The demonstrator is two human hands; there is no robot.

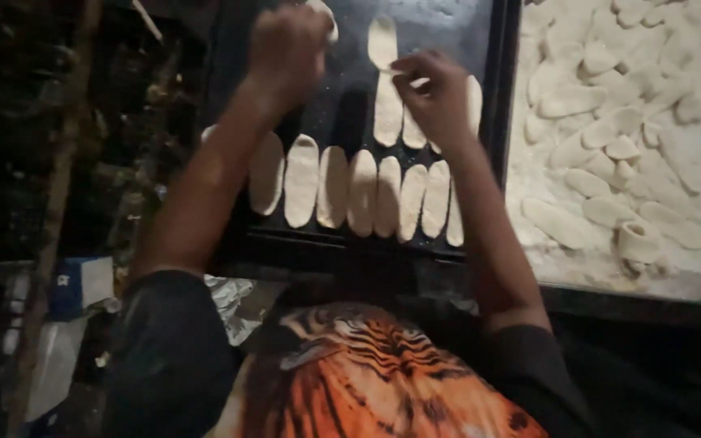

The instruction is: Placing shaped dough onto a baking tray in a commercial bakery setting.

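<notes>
the right hand [440,97] is over the dark baking tray [496,122], its fingers [409,71] pinched on an elongated oval dough piece [387,109] that lies lengthwise in the tray's upper row, just beside a few other ovals partly hidden under the hand. another dough oval [381,40] lies just beyond it, near the tray's far edge. the left hand [285,49] is higher on the tray, its fingers curled around a pale dough piece [324,15] of which only an end shows past the knuckles. nearer the person, a row of flattened dough ovals [363,193] lies side by side across the tray, mostly touching one another. to the right of the tray is a floured bench [529,235] heaped with loose shaped dough pieces [610,130], and one small rolled-up piece [636,241] near its front. the person wears a dark-sleeved shirt with a tiger print [375,373].
</notes>
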